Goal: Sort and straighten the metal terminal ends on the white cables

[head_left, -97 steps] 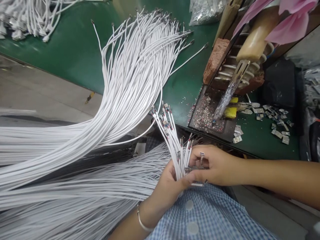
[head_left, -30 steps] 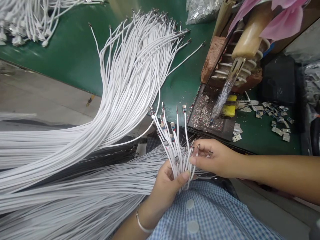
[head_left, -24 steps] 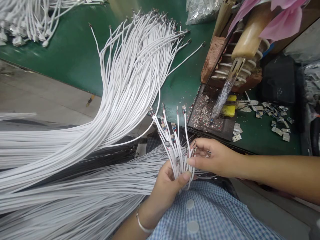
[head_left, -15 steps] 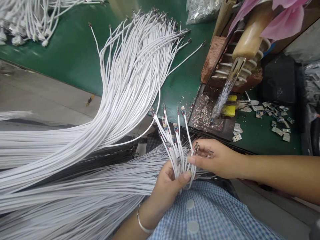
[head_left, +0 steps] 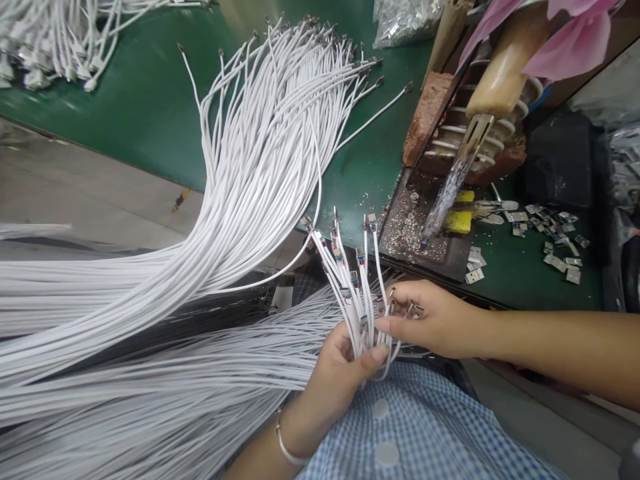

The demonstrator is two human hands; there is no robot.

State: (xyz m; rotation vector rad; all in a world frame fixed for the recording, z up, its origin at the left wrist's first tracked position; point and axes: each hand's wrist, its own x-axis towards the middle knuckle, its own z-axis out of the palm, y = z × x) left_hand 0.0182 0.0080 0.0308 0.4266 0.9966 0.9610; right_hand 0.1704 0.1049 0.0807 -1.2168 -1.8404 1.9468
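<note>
My left hand (head_left: 345, 373) is closed around a small bunch of white cables (head_left: 367, 303), thumb pressed across them. Their ends fan upward and carry small metal USB connectors (head_left: 360, 256). At the right side of this bunch, my right hand (head_left: 430, 320) has its fingers curled about several of the cable ends, with metal tips poking out between thumb and fingers. More white cables (head_left: 240, 360) run in a long bundle to the left, below and behind my left hand.
A thick bundle of white cables (head_left: 270, 147) lies over the green table (head_left: 155, 127). To the right, a soldering iron (head_left: 495, 80) leans in a coil holder beside bricks (head_left: 427, 120), above a debris-strewn tray (head_left: 400, 233). Loose USB plugs (head_left: 555, 233) and a yellow sponge (head_left: 457, 221) lie nearby.
The held cable ends have shifted slightly to the right. More metal tips now show separately between the fingers of my right hand. My left hand keeps its grip.
</note>
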